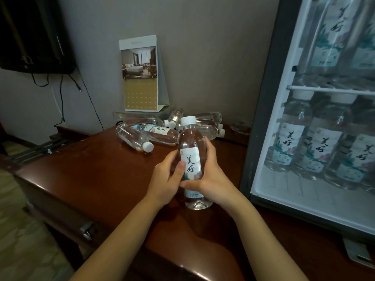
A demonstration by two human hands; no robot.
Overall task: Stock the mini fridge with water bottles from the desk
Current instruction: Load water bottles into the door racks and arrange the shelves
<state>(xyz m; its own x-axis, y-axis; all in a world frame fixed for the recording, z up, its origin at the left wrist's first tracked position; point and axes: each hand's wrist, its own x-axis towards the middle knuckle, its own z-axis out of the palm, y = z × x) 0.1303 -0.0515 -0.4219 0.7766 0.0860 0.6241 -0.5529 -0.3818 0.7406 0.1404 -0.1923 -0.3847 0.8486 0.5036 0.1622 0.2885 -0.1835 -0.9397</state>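
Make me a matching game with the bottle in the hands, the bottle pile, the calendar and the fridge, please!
Things:
1. clear plastic water bottle with a white cap
2. pile of clear plastic bottles
3. tall card desk calendar
4. mini fridge with a white inside

States:
A. open, partly stocked
B. lying sideways on the brown wooden desk
C. held upright by the left hand and right hand
D. standing by the wall

Pairs: 1-C, 2-B, 3-D, 4-A.
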